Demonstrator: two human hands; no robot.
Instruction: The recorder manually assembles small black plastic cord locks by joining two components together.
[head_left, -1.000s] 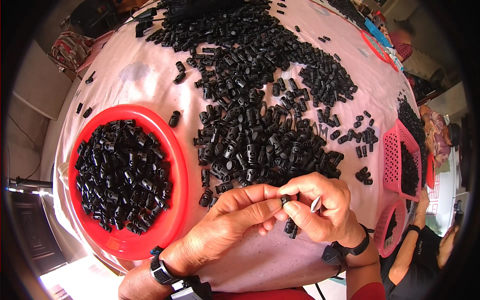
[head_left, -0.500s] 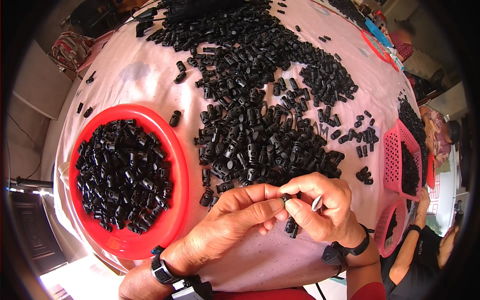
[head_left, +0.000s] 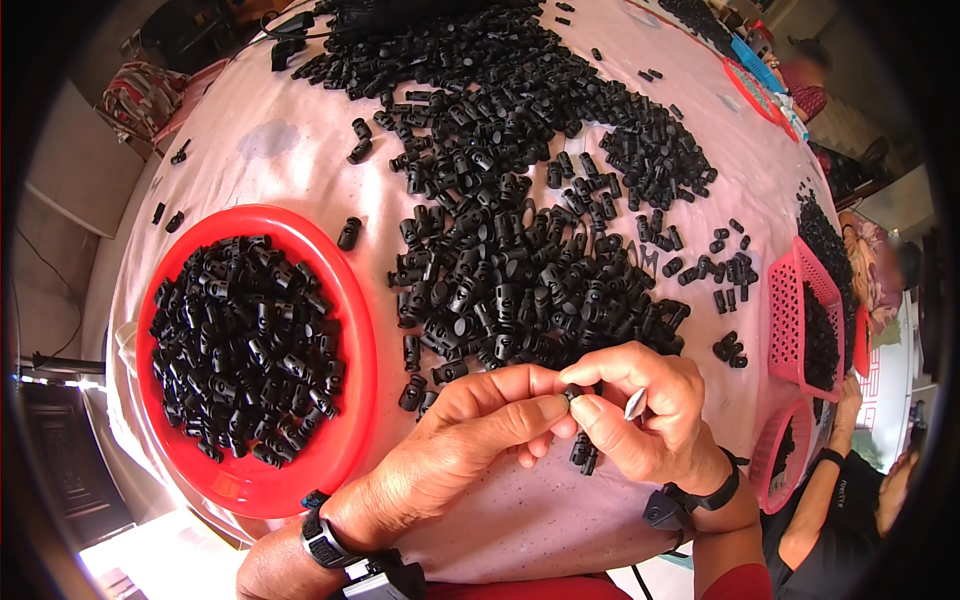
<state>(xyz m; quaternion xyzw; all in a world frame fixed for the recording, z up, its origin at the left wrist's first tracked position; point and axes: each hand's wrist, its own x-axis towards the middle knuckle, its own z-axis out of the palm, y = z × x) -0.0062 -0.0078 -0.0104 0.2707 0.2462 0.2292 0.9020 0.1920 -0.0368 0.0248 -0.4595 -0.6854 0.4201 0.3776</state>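
Note:
My left hand (head_left: 490, 425) and my right hand (head_left: 645, 420) meet over the near part of the table. Both are closed, pinching a small black cord lock (head_left: 571, 393) between thumbs and fingertips; most of it is hidden. A silver, pointed metal piece (head_left: 636, 404) sticks out between the fingers of my right hand, the remainder covered. Just below the fingertips show more black cord locks (head_left: 583, 455). Beyond my hands spreads a large heap of black cord locks (head_left: 510, 285). To the left, a red basin (head_left: 362, 400) holds many more of them.
A pale pink cloth (head_left: 290, 185) covers the table, with stray cord locks on it. Pink perforated baskets (head_left: 785, 320) stand along the right edge. Another person's arm (head_left: 815, 500) reaches in at the right, and more people sit farther off. A dark bundle with a cable (head_left: 292, 42) lies at the far end.
Almost nothing differs. Both hands keep their pinch in the same place, and the view has shifted very slightly.

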